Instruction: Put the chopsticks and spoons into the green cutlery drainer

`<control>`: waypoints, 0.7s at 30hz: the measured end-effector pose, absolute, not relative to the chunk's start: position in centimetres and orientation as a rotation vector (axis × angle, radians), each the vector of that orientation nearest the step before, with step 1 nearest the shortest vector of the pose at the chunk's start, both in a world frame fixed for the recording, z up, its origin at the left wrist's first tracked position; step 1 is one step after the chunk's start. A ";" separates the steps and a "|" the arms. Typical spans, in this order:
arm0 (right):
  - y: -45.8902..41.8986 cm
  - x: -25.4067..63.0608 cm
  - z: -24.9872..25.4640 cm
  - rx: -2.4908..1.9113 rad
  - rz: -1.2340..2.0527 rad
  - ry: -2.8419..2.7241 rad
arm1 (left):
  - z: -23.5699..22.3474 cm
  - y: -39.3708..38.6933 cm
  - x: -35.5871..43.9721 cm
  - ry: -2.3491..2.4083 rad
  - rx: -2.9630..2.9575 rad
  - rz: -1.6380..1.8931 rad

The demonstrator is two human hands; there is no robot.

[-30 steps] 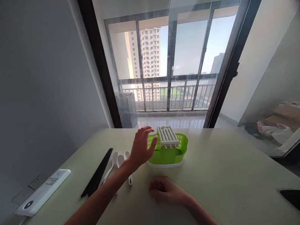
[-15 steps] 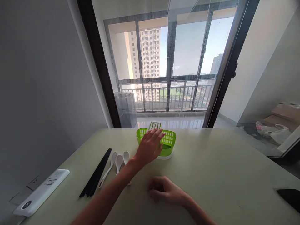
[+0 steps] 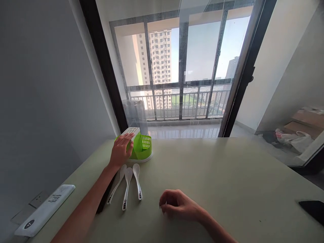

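Note:
My left hand (image 3: 121,151) grips a green plastic utensil holder (image 3: 141,154) by its middle, fingers over the pale slotted top piece (image 3: 134,130). The holder stands upright at the table's far left edge, with a white base; my hand hides its left part. Just in front of it lie three white spoons (image 3: 128,184), bowls pointing away from me. Black chopsticks (image 3: 103,201) lie left of the spoons, mostly covered by my left forearm. My right hand (image 3: 177,205) rests on the table right of the spoons, its fingers curled into a loose fist with nothing in them.
The pale green table (image 3: 215,175) ends at a glass door facing a balcony. A white power strip-like device (image 3: 45,211) lies along the left edge. A dark pointed object (image 3: 312,212) shows at the right edge. Boxes and bags (image 3: 296,138) sit on the floor beyond.
My left hand has moved left with the utensil holder, from the far middle of the table to behind the spoons and chopsticks. My right hand has stayed about where it was.

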State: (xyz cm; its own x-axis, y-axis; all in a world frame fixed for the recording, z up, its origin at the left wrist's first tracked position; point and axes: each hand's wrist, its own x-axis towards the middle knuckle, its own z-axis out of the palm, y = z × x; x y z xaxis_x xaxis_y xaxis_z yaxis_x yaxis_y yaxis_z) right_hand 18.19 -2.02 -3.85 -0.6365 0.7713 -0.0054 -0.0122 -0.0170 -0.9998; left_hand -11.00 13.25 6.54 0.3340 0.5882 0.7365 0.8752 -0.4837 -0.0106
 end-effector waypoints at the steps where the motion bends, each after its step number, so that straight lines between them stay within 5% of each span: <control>1: -2.0 18.2 -3.8 -0.787 1.711 -1.677 | 6.6 13.3 -11.3 -1.298 -2.188 -0.950; 13: -2.1 18.2 -3.9 -0.784 1.736 -1.638 | 4.4 9.9 -8.0 -1.282 -2.126 -1.081; 21: -1.9 18.2 -4.2 -0.677 1.822 -1.495 | -0.3 3.8 1.2 -1.547 -3.116 -1.562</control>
